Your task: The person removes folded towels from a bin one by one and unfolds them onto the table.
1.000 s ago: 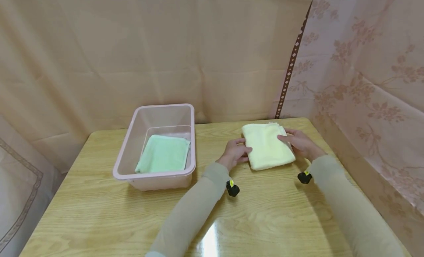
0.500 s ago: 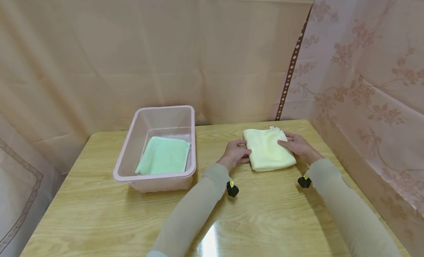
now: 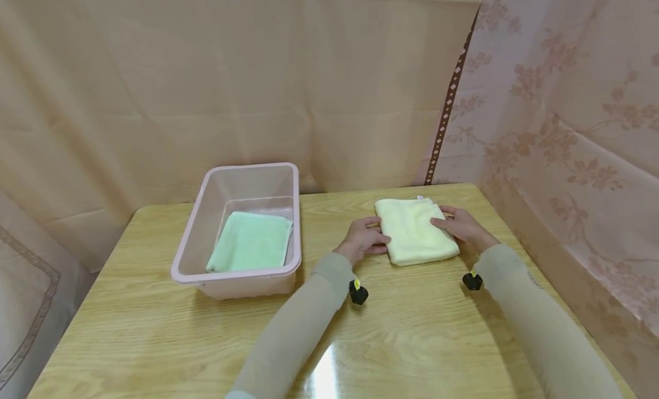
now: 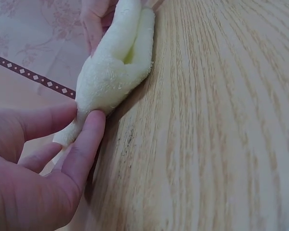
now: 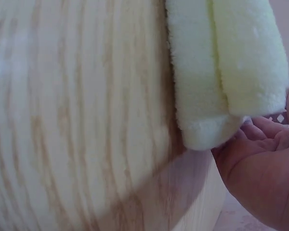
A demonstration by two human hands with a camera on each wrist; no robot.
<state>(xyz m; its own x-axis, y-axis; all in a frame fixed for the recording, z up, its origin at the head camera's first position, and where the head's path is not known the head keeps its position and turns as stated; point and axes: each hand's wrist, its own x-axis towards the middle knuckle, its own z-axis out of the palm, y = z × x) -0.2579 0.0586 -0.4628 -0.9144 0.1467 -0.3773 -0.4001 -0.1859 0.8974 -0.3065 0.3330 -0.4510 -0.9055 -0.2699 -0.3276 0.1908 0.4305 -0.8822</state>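
The yellow towel (image 3: 416, 232) looks light, soft and floppy, best taken by its opposite sides, where left hand (image 3: 362, 239) and right hand (image 3: 465, 227) pinch it.

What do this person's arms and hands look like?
The left sleeve and right sleeve are long and pale greyish beige. At each cuff is a small black angular piece with a yellow mark. The left hand and right hand wear no gloves.

A pale yellow, fluffy towel (image 3: 414, 233), folded into a layered square, rests toward the counter's (image 3: 412, 330) far right.
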